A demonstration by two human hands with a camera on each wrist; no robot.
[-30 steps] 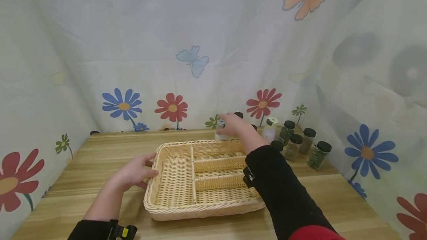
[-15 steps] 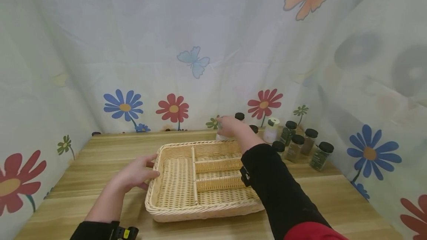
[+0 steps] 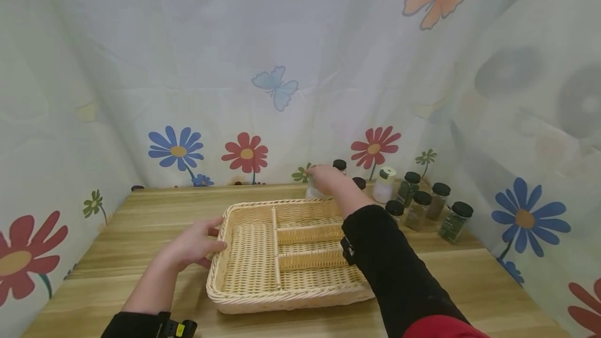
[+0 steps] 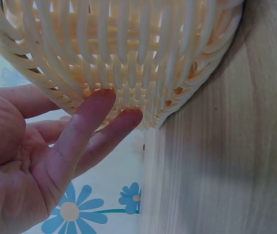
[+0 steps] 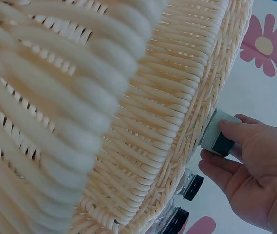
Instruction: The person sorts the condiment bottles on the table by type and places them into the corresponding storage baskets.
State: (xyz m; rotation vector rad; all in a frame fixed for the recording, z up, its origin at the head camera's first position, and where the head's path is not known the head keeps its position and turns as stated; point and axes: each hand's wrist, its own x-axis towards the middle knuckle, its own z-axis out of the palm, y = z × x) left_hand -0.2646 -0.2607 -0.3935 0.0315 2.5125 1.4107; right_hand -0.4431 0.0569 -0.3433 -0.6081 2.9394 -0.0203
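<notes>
A shallow wicker basket (image 3: 249, 246) with a long compartment at left and several smaller ones at right lies on the wooden table. My left hand (image 3: 199, 241) is at its left end. In the left wrist view, relaxed fingertips (image 4: 131, 117) touch the woven outer wall. Beyond the basket's back rim, my right hand (image 3: 328, 179) grips a small white jar (image 3: 312, 191). The right wrist view shows the thumb on the jar's pale side (image 5: 211, 129), close by the basket's wall, with other fingers around it. Its top is mostly hidden by the hand in the head view.
Several black-lidded spice jars (image 3: 418, 210) stand at the back right of the table (image 3: 159, 223), along with a white shaker (image 3: 384, 186) with a pale yellow cap. Another black-lidded jar (image 3: 339, 165) is just behind my right hand. A flowered curtain (image 3: 305, 119) hangs behind.
My right hand's fingers have come down around the white jar, covering its grey top, which showed a second ago. The left hand stays at the basket's end. The head view has shifted slightly.
</notes>
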